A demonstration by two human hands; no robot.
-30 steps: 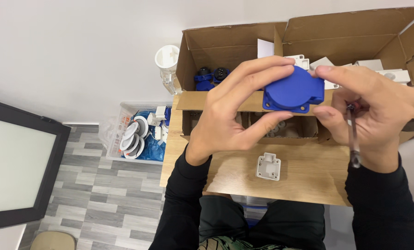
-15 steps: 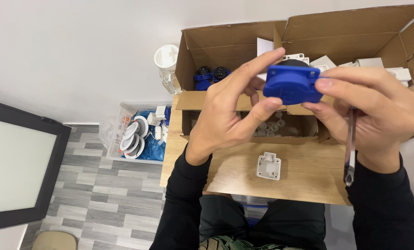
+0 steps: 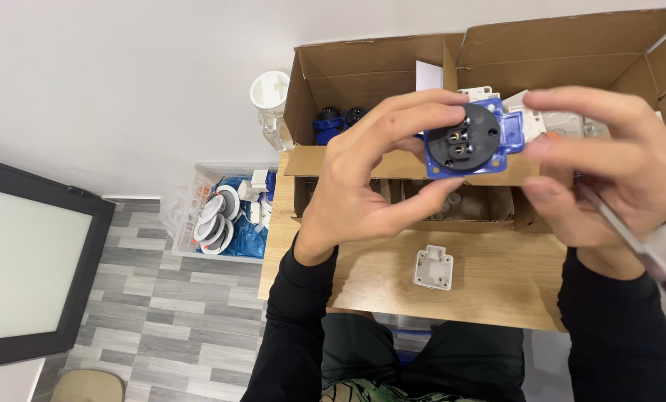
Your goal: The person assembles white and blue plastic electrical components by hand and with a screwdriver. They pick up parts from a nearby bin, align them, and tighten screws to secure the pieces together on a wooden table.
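I hold a blue socket part up over the table, its black round back with metal contacts turned toward me. My left hand pinches it from the left with thumb and fingers. My right hand touches its right edge with the fingertips while also holding a thin screwdriver that points down to the right. A small white plastic housing lies on the wooden table below my hands.
An open cardboard box with blue, black and white parts stands at the back of the table. A white cup-like holder is by the wall. A clear bin of round fittings sits on the floor at left, beside a dark-framed panel.
The blue part has been turned over: its smooth blue front faced me earlier, now the black back with contacts shows. Both hands stayed on it.
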